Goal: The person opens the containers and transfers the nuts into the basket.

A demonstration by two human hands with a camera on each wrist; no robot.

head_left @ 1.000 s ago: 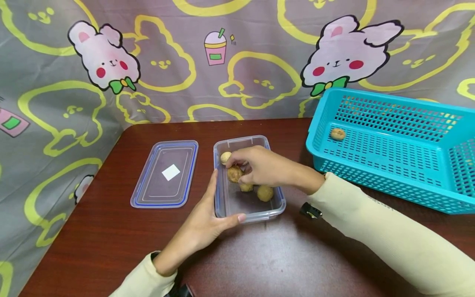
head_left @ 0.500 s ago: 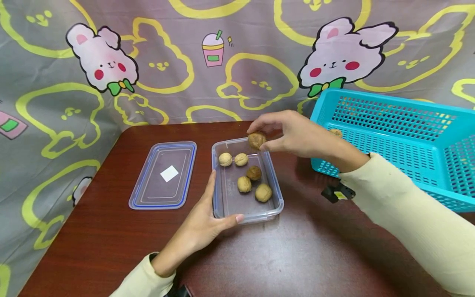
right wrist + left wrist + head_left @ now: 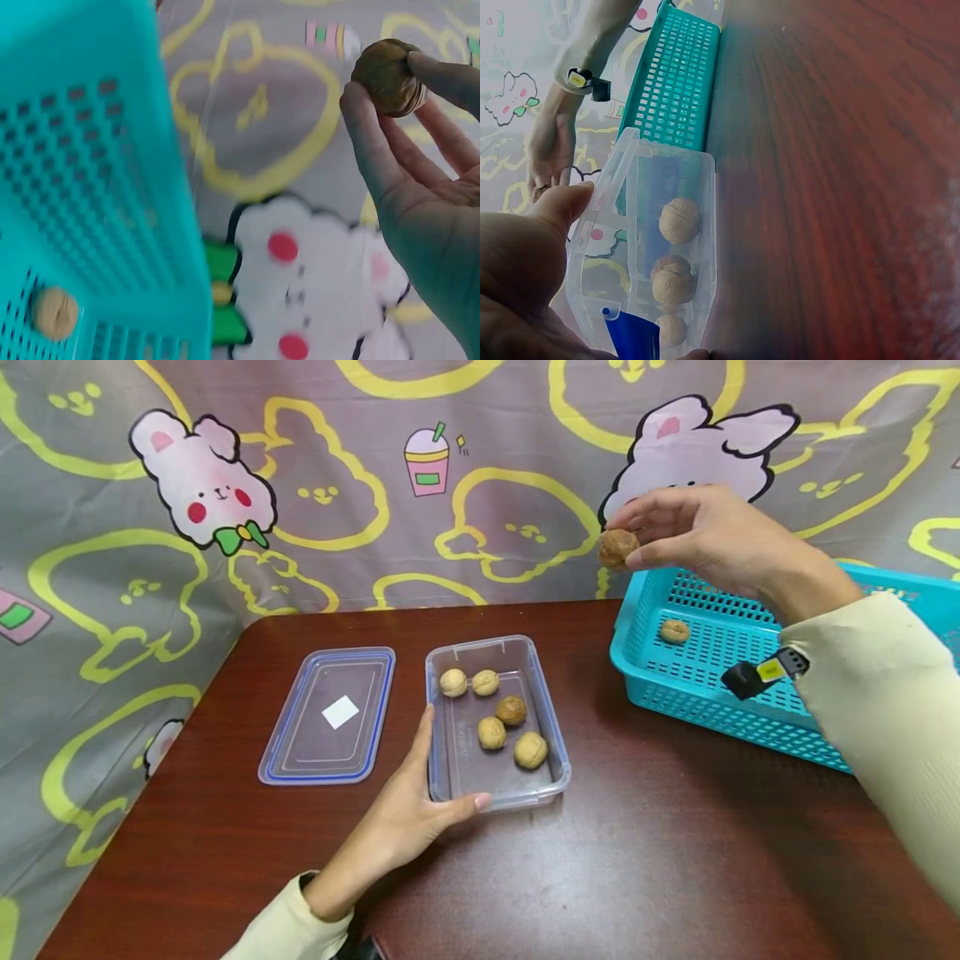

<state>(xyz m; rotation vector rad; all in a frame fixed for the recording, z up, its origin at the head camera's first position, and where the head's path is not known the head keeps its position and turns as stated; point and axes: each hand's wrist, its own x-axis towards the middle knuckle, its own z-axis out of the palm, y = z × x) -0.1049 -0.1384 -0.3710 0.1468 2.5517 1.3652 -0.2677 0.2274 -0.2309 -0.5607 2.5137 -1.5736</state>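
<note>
**Walnut held above basket corner**

Walnut point(image 3: 618, 547): 1, pinched between thumb and fingertips of the right hand point(image 3: 701, 539), raised in the air over the near-left corner of the basket point(image 3: 705, 710).
Basket: teal, perforated, on the surface point(image 3: 645, 860); 1 nut point(image 3: 673, 631) inside.
Box point(image 3: 551, 752): clear, open, left of the basket; 5 walnuts inside.
Left hand point(image 3: 408, 814): fingers straight along the box's left wall, thumb against its near edge.
Lid point(image 3: 330, 716): flat, just left of the box.
</note>
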